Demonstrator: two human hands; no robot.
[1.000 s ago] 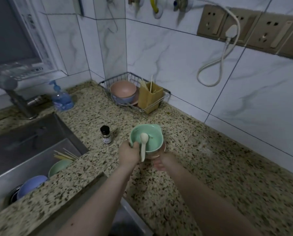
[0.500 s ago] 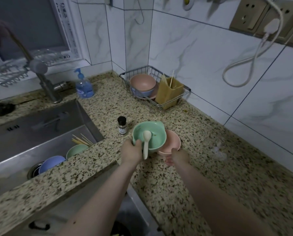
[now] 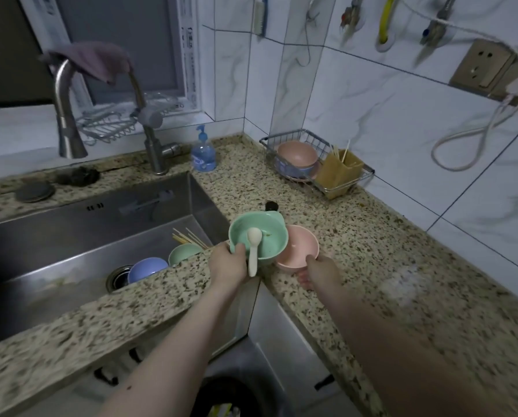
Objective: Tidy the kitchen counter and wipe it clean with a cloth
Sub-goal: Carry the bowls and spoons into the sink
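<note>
Your left fingers [image 3: 240, 248] gripped the green bowl [image 3: 259, 237] with its spoon [image 3: 254, 250]; your right hand [image 3: 321, 270] clasped the pink bowl [image 3: 298, 246]. Both had drifted from mid-tabletop [image 3: 372, 245] toward the sink [image 3: 80, 236], so clearing continued, and the cloth [image 3: 94, 60] hung on the tap beyond the sink.

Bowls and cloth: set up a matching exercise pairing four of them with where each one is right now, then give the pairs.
Things:
1. green bowl with spoon
2. pink bowl
3. purple bowl
4. purple cloth

Places:
A. draped over the faucet
B. in the left hand
C. down in the sink
D. in the right hand

Pairs: 1-B, 2-D, 3-C, 4-A
</note>
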